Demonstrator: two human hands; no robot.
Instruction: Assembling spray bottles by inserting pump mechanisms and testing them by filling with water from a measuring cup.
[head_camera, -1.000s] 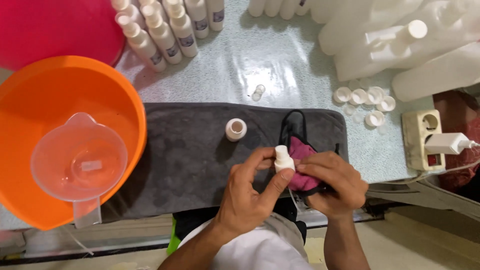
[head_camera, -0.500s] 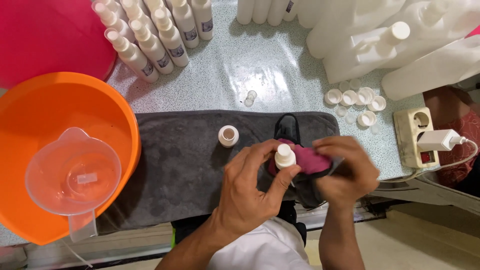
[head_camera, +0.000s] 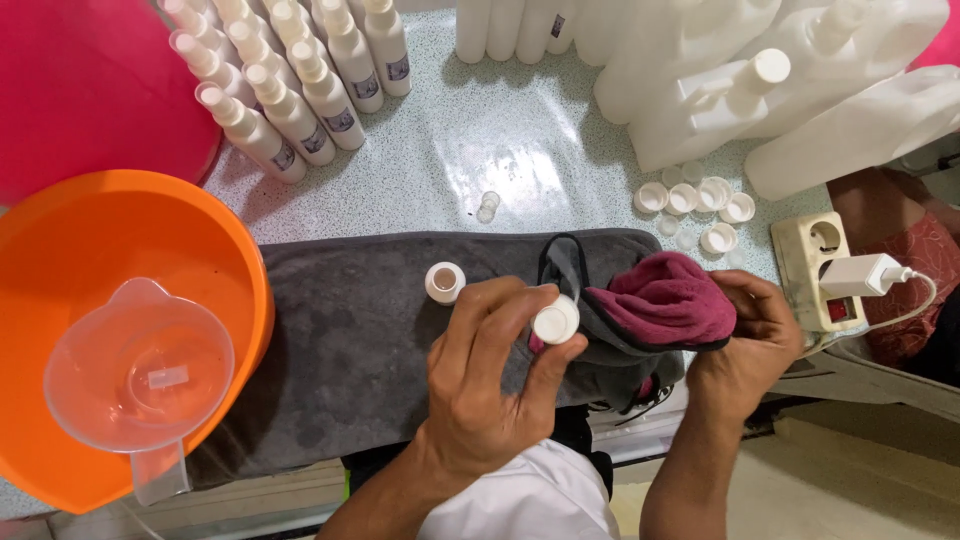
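You have 1 small white bottle (head_camera: 555, 322) in your left hand (head_camera: 490, 385) and 1 maroon cloth (head_camera: 665, 300) in your right hand (head_camera: 745, 345), both over the dark grey towel (head_camera: 350, 340) spread along the near edge of the desk (head_camera: 480, 140). On that towel stands 1 more small bottle (head_camera: 444, 282), open at the top, just beside your left fingertips. Further back you can count about 11 capped white bottles (head_camera: 290, 90) packed in rows at the upper left, 5 loose white caps (head_camera: 695, 200) in a cluster at the right, and 3 large white jugs (head_camera: 760, 90) lying on their sides; more white containers at the far edge are cut off, so their number cannot be told. 1 clear measuring jug (head_camera: 140, 375) sits inside 1 orange basin (head_camera: 100, 250) at the left. Your left hand comes up from below with the wrist bent inward, fingers (head_camera: 500, 310) clenched around the bottle so only its cap end shows between thumb and forefinger. Your right hand curls around the cloth from the right, fingers grasping it, the cloth pressed against the bottle's side.
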